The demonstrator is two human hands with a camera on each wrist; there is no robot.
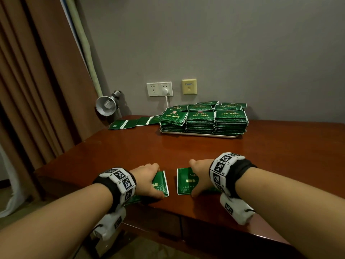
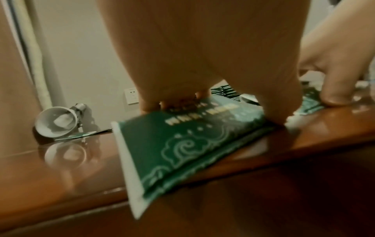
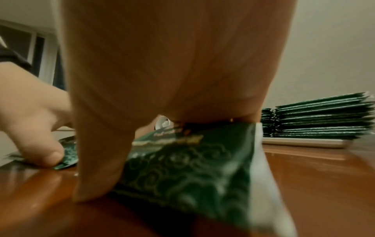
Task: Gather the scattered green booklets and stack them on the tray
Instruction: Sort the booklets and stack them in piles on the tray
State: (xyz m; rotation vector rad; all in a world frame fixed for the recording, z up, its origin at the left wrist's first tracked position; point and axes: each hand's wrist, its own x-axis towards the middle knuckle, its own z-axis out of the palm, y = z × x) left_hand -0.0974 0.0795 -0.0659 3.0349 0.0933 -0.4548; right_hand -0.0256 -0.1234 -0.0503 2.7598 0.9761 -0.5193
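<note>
At near desk (image 1: 186, 146) edge, our left hand (image 1: 147, 179) fingers pinch one green booklet (image 1: 161, 184); our right hand (image 1: 200, 176) fingers pinch another booklet (image 1: 183, 182). Tray (image 1: 197, 135) near far edge carries stacked booklets (image 1: 203, 118); loose booklets (image 1: 134, 122) lie at far left corner.

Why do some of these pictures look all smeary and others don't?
Head view: dim but sharp, the stacked green booklets read clearly. Left wrist view: the green booklet under the left hand is smeared; the glossy brown table mirrors the white lamp. Right wrist view: blurriest.
</note>
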